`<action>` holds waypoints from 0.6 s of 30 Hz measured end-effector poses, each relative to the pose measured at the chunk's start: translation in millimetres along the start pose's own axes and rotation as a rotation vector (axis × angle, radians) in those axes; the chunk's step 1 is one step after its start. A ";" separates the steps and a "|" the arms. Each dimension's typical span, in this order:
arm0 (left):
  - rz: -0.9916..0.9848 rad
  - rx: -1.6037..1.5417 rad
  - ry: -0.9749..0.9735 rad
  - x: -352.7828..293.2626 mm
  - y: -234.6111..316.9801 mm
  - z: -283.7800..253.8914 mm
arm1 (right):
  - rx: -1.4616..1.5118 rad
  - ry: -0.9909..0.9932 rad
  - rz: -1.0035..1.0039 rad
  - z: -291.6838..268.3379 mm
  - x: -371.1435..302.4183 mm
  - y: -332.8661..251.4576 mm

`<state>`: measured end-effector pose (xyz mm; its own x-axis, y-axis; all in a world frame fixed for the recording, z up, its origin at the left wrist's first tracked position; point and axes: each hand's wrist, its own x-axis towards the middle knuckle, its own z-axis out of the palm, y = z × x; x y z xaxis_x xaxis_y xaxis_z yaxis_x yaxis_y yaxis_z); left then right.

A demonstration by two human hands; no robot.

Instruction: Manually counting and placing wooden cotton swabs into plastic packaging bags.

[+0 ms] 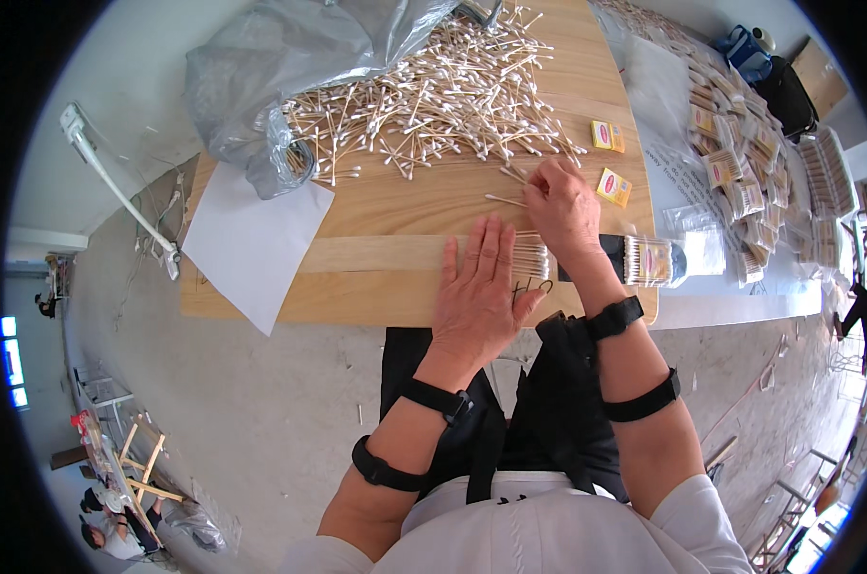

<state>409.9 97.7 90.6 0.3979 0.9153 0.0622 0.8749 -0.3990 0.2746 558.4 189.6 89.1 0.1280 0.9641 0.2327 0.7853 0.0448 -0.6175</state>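
My left hand (474, 292) lies flat near the table's front edge, fingers stretched out, at the left side of a neat row of cotton swabs (532, 256). Its palm and fingers hide part of that row. Just beyond, my right hand (562, 212) has its fingertips pinched together. A cotton swab (505, 199) reaches to its fingers, and another lies by the fingertips. A big loose heap of cotton swabs (433, 96) spreads across the far part of the table. Right of my right wrist is a filled pack of swabs (649, 261) with a yellow label.
Two small yellow-and-red cards (606, 136) lie right of the heap. A grey plastic bag (261, 77) and a white paper sheet (256, 239) are at the left. Many packed swabs (744, 172) pile up on the right-hand surface. Another person (118, 536) is at lower left.
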 end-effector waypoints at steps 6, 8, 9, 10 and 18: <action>0.000 -0.014 0.000 -1.4 -0.9 0.4 | 0.060 -0.133 -0.063 -19.5 -11.9 5.9; -0.005 -0.041 0.016 -1.3 -0.4 0.4 | 0.060 -0.158 -0.072 -23.0 -16.3 5.5; -0.003 -0.040 0.016 -1.3 -0.1 0.0 | 0.089 -0.190 -0.099 -24.5 -18.3 5.6; 0.007 -0.048 0.037 -1.3 0.1 -0.5 | 0.118 -0.221 -0.127 -25.6 -19.5 5.6; 0.040 -0.001 0.052 -1.6 -0.9 0.4 | 0.214 -0.273 -0.233 -22.4 -6.2 -0.5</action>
<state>408.6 96.6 89.9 0.4173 0.9004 0.1230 0.8583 -0.4349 0.2723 570.8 177.8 104.8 -0.2264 0.9544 0.1946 0.6266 0.2957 -0.7211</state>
